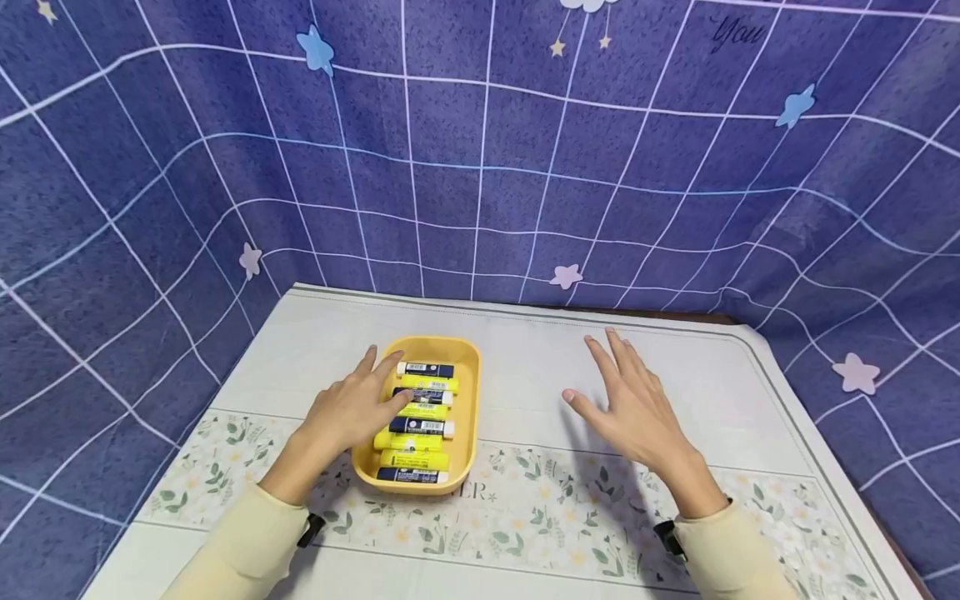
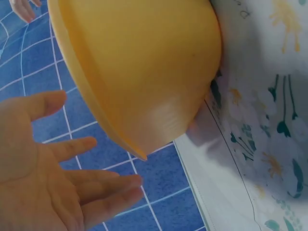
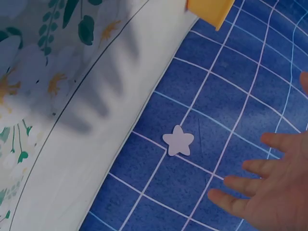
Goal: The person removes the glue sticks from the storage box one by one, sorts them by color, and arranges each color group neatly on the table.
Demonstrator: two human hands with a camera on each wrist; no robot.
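A yellow plastic tray (image 1: 468, 400) with rounded corners stands on the table, left of the middle. Inside it, several stick-shaped tubes, like glue sticks, lie crosswise in a column; some are yellow (image 1: 415, 460), others dark navy with white ends (image 1: 416, 427). My left hand (image 1: 351, 410) hovers at the tray's left side, fingers spread, thumb and fingertips overlapping its rim in the head view. In the left wrist view that hand (image 2: 43, 168) is apart from the tray's outer wall (image 2: 144, 67). To the right, my right hand (image 1: 637, 417) is held above the table with spread fingers, holding nothing.
A white cloth with a floral band (image 1: 540, 500) covers the table (image 1: 517, 367). Behind and at both sides hangs a blue curtain (image 1: 450, 183) with a white grid and stars. Each wrist has a dark strap (image 1: 670, 539) at the sleeve.
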